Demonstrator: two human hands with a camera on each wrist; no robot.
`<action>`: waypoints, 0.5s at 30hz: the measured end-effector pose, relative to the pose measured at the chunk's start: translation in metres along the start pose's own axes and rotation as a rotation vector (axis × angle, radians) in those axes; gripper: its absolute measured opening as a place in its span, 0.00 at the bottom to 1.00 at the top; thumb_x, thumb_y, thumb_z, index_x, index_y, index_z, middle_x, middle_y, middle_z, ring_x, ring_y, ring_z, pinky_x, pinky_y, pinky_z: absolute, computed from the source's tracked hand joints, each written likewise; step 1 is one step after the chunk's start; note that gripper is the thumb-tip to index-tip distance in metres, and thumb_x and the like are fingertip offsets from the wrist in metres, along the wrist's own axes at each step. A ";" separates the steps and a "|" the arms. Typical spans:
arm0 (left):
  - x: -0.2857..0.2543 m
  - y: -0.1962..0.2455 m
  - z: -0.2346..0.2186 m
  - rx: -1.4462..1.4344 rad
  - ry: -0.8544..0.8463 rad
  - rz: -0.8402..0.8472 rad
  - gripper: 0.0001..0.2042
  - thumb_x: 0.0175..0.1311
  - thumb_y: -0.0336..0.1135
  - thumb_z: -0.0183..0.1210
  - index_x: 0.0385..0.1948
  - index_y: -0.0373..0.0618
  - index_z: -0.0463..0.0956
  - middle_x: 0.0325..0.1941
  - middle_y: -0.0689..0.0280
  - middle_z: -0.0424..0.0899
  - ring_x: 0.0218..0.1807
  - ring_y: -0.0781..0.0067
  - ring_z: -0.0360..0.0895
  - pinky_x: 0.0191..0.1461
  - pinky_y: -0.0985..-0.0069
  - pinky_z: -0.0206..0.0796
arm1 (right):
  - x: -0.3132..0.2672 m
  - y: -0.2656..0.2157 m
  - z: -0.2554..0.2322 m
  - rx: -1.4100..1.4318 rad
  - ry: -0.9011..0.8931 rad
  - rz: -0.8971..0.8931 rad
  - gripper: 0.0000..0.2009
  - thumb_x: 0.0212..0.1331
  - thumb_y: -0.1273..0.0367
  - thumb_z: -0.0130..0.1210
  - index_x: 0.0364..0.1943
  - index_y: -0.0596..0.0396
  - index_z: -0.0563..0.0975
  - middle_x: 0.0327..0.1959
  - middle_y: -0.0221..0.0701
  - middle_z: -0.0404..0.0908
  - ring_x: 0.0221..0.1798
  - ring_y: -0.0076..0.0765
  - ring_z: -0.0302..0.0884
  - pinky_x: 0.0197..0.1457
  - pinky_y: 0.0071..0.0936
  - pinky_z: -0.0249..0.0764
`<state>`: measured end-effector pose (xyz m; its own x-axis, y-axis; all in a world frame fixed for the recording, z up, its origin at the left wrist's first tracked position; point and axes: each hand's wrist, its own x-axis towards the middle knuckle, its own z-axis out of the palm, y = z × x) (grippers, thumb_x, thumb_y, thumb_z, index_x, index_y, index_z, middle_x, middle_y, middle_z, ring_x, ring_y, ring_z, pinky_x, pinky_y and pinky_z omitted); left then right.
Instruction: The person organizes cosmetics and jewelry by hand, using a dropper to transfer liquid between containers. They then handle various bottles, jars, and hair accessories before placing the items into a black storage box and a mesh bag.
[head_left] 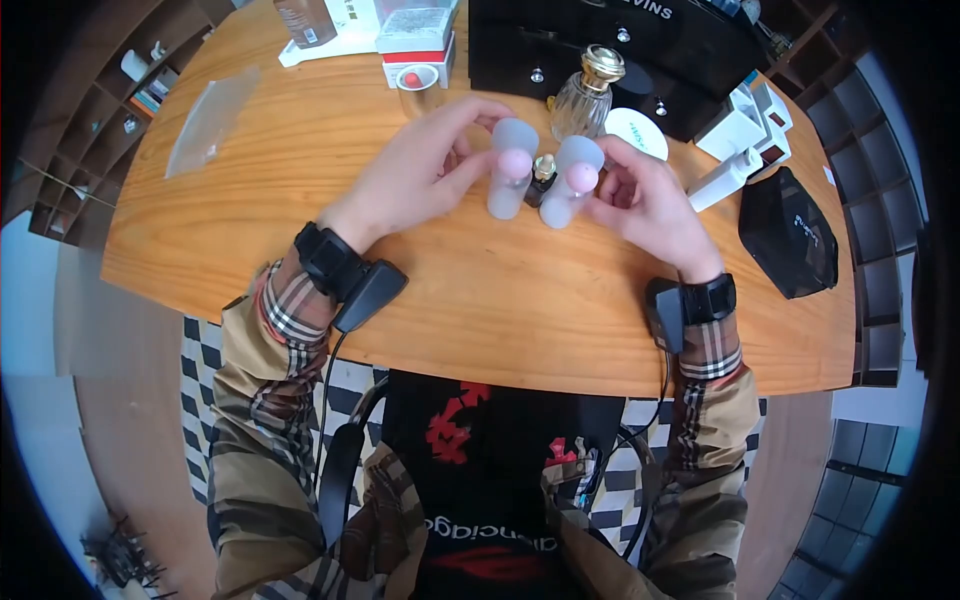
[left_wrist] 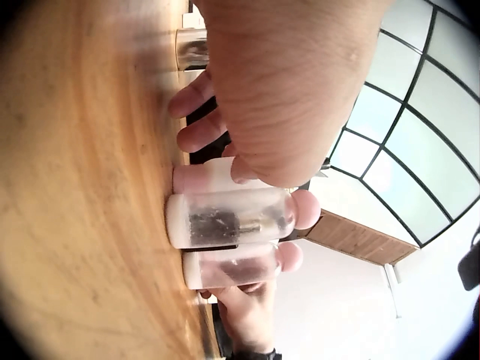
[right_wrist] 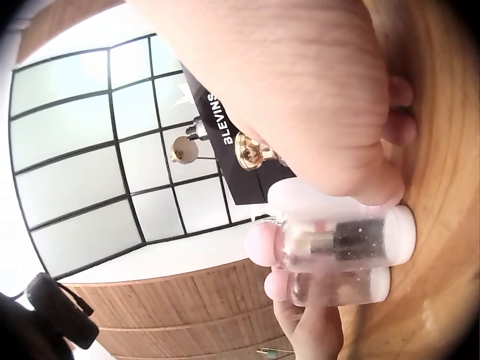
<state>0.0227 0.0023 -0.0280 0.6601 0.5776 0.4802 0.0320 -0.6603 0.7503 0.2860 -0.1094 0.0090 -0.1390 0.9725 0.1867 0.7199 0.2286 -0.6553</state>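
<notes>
Your half-curled left hand (head_left: 415, 180) and right hand (head_left: 655, 205) pinch cloudy bottles (head_left: 514, 132) (head_left: 581, 151), likely light and slippery, so hold their sides.

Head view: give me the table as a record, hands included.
surface: wooden table
front pair: two pink-topped bottles, upright
seen between them: small gold-capped bottle
left hand: pinches left frosted piece
right hand: pinches right frosted piece
behind: large gold-capped bottle, black drawer case
far right: black pouch

Two pink-topped bottles (head_left: 508, 194) (head_left: 558, 207), two frosted cylinders (head_left: 515, 135) (head_left: 580, 151) — two gold-topped bottles (head_left: 580, 108) (head_left: 542, 184)
</notes>
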 end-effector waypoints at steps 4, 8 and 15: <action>-0.002 0.001 -0.002 0.048 -0.028 -0.037 0.22 0.68 0.29 0.60 0.64 0.47 0.71 0.47 0.63 0.84 0.28 0.74 0.78 0.33 0.75 0.70 | 0.001 0.004 0.002 -0.009 0.015 -0.033 0.20 0.56 0.72 0.70 0.54 0.53 0.80 0.20 0.22 0.74 0.22 0.17 0.70 0.26 0.21 0.65; -0.003 0.002 -0.003 0.087 -0.048 -0.048 0.24 0.67 0.21 0.57 0.66 0.48 0.70 0.54 0.66 0.81 0.31 0.84 0.76 0.33 0.83 0.67 | 0.002 0.007 0.003 -0.008 0.055 -0.085 0.20 0.56 0.72 0.70 0.53 0.53 0.80 0.20 0.23 0.74 0.22 0.18 0.70 0.26 0.21 0.66; 0.000 0.004 -0.005 0.087 -0.055 -0.043 0.25 0.66 0.21 0.57 0.66 0.49 0.70 0.56 0.67 0.80 0.31 0.85 0.76 0.34 0.84 0.67 | 0.001 0.013 0.004 -0.008 0.045 -0.057 0.21 0.56 0.71 0.71 0.54 0.54 0.79 0.20 0.24 0.74 0.23 0.18 0.71 0.27 0.21 0.67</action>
<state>0.0191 0.0015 -0.0227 0.6966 0.5808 0.4212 0.1250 -0.6763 0.7260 0.2919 -0.1055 -0.0024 -0.1494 0.9548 0.2568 0.7168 0.2835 -0.6370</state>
